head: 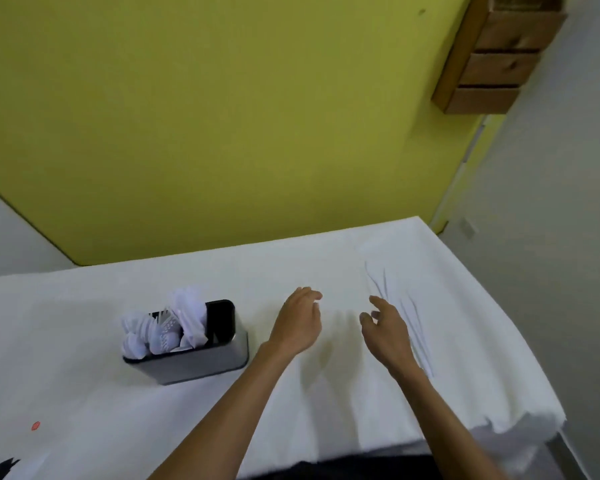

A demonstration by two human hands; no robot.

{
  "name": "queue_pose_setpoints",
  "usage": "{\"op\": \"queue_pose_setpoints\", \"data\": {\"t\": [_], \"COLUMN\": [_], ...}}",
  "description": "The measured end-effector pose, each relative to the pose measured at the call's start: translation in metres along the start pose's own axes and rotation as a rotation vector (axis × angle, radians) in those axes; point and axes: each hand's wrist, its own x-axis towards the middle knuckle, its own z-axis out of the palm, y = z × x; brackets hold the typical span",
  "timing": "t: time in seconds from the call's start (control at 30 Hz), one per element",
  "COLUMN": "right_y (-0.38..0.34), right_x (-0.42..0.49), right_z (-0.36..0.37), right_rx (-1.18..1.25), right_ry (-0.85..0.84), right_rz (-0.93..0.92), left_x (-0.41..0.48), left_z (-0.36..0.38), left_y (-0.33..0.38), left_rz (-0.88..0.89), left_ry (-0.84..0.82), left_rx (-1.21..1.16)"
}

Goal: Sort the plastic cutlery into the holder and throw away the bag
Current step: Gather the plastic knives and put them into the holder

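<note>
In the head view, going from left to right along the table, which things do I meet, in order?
In order: small red spot → grey holder with white cutlery standing in it → left hand → right hand.

Indoor rm, prob. home: yellow wall (222, 116), wooden drawers (496, 67), cloth-covered table (66, 341).

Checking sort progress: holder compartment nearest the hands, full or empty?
Looks empty: the holder shows only dark wall there; white cutlery fills the rest.
</note>
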Motion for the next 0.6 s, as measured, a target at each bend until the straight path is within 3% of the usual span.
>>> {"op": "queue_pose_setpoints", "data": {"t": [0.17, 0.37, 0.6], "right_y": [0.059, 0.079, 0.072], "right_x": [-0.014, -0.022, -0.031], "right_z": [-0.045, -0.047, -0.044], "right_rx": [-0.295, -0.522, -0.406], "right_ry": [0.205, 0.091, 0.004], "right_rz": [0.253, 0.322, 0.331], "left_x": [0.006, 0.007, 0.006], "left_z": [0.045, 0.065, 0.076], "left_y": [0.014, 0.024, 0.035], "left_rz": [-0.012, -0.048, -0.175], "left_ry": [-0.173, -0.257, -0.337], "left_rx": [-0.089, -0.185, -0.328]}}
